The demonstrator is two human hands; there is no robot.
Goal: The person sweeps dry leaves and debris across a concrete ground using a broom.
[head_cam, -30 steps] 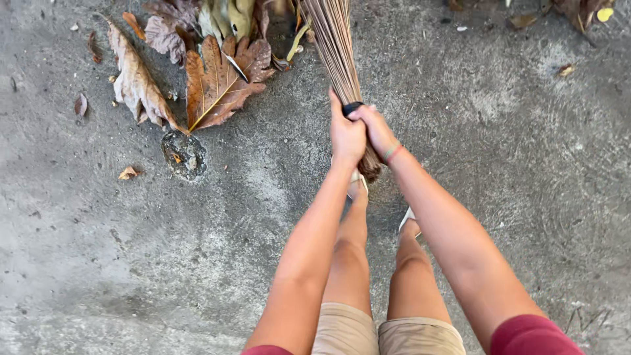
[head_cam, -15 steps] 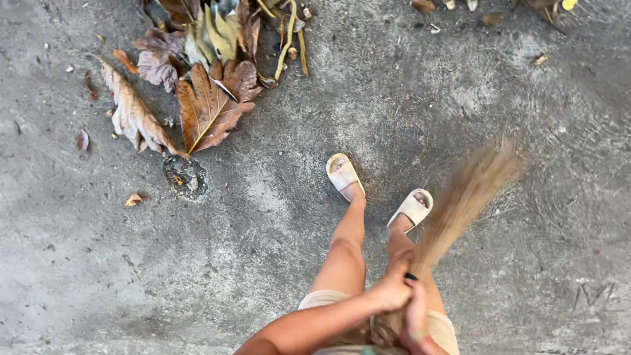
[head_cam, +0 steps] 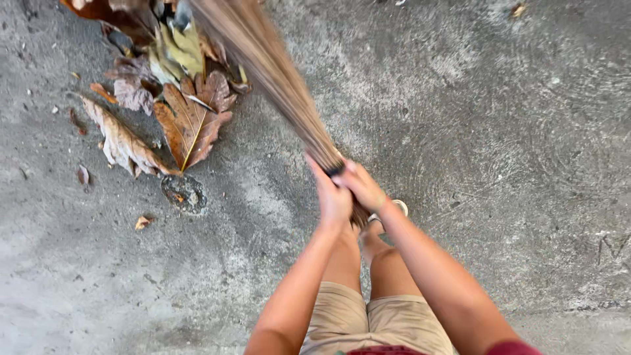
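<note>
Both of my hands grip the bound end of a stick broom (head_cam: pixel 269 72), a long bundle of thin brown ribs. My left hand (head_cam: pixel 334 197) wraps the handle just below the dark binding band. Beside it, my right hand (head_cam: pixel 363 185) clasps the same spot. The broom's bristles fan out up and to the left, blurred, reaching a pile of dry brown and yellow-green leaves (head_cam: pixel 177 98) on the grey concrete ground (head_cam: pixel 493 131).
My legs in tan shorts and a pale sandal (head_cam: pixel 391 210) are below my hands. A long dry leaf (head_cam: pixel 121 141), a small round dark patch (head_cam: pixel 184 194) and scattered leaf bits (head_cam: pixel 142 222) lie at the left.
The broom swung from the lower right, near my feet, back up and to the left onto the leaf pile. My arms stretched forward again.
</note>
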